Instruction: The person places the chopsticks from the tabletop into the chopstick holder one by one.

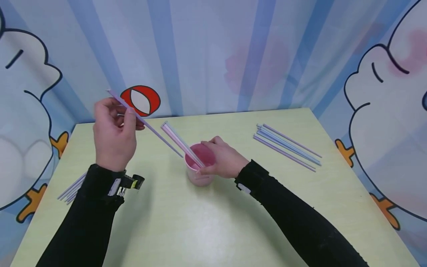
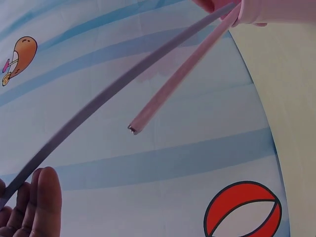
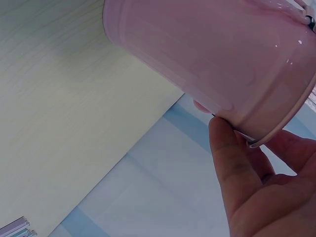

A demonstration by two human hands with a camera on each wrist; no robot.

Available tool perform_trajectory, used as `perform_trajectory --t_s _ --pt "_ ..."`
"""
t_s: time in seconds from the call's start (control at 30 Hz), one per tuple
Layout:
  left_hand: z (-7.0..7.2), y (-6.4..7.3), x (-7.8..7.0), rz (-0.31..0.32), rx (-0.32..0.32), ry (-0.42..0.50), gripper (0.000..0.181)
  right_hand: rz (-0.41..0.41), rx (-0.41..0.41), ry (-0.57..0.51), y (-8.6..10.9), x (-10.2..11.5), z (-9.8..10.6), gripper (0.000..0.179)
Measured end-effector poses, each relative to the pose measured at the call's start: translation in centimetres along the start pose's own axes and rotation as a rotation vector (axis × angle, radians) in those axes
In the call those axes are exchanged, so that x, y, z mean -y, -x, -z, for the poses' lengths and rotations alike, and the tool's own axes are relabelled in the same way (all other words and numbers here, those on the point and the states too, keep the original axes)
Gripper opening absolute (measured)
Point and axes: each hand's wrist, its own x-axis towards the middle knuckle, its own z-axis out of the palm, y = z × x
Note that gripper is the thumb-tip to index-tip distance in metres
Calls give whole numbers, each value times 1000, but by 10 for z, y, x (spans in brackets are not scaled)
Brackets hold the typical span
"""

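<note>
My left hand (image 1: 115, 133) pinches a thin purple stick (image 1: 160, 136) near its upper end. The stick slants down to the right, its lower tip close to the rim of a pink cup (image 1: 199, 181). Several pale and pink sticks (image 1: 180, 141) lean inside that cup, sticking out to the left. With my right hand (image 1: 230, 159) I grip the cup at its rim on the right side. In the right wrist view the thumb and fingers (image 3: 224, 148) hold the rim of the tilted-looking cup. The left wrist view shows the purple stick (image 2: 103, 96) crossing near a pink one (image 2: 180, 74).
Purple and blue sticks (image 1: 287, 146) lie loose on the table's right side. More purple sticks (image 1: 70, 190) lie at the left, partly hidden by my left sleeve (image 1: 90, 215). The pale table (image 1: 207, 230) ends at a printed blue-and-white curtain (image 1: 207, 55).
</note>
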Motion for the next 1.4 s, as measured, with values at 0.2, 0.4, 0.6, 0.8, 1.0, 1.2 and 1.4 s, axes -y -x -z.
perform_trajectory --t_s 0.2,0.4,0.6,0.8,1.0,1.2,1.4 --pt "-12 3 7 12 34 -10 32 5 0 -8 0 -1 0 94" --pt "-23 8 15 45 68 -97 37 1 0 -10 -1 -2 -1 95" --pt "-31 14 25 74 106 -189 37 6 -6 -8 -1 -3 -2 94" --pt "-36 21 35 81 145 -241 36 17 -6 -15 -1 -4 -2 94" --pt "-41 27 44 119 190 -306 38 10 -9 -2 -1 -3 -2 96" --pt "-46 32 49 153 239 -349 37 2 -10 6 -1 -3 -3 96" --pt "-49 35 54 152 265 -363 35 16 -8 4 -1 -3 -2 96"
